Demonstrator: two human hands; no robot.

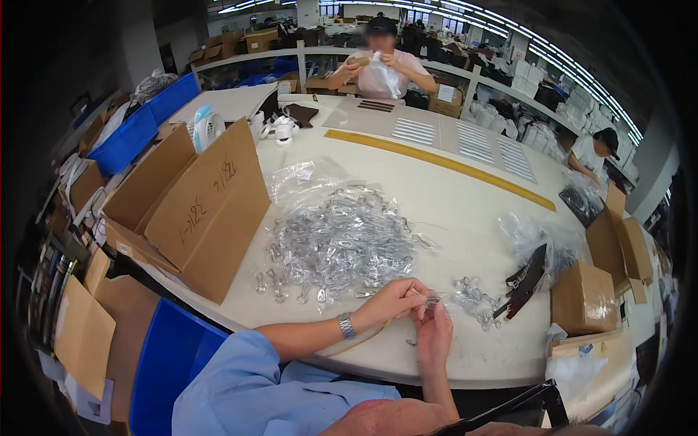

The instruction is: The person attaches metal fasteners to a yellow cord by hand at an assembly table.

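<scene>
Two hands meet over the tabletop [465, 211]: left hand [392, 299] and right hand [434, 336], grips pinched together on one small clip [430, 299], pile of clips [342, 243] at eleven o'clock.

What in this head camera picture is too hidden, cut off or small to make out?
- The item pinched between the left hand and right hand: too small, and covered by the fingers.
- Single pieces in the pile of metal clips: they blur together under clear bags.
- The open cardboard box: its flap hides the inside.
- The blue bin: cut off by the lower edge and the blue sleeve.
</scene>
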